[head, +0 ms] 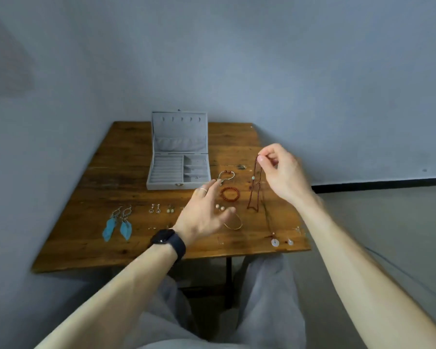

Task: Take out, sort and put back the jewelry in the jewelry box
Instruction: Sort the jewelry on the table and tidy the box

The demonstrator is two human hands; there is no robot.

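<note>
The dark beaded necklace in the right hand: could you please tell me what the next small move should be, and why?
Probably lift the right hand a little and carry the necklace left toward the hooks in the jewelry box lid: it hangs pinched at its top, its lower end near the table, the hooks look bare, and the left hand is open.

Grey jewelry box (178, 172) stands open; thin dark-red necklace (254, 187) hangs vertically, lower end perhaps touching the counter (111, 172).
</note>
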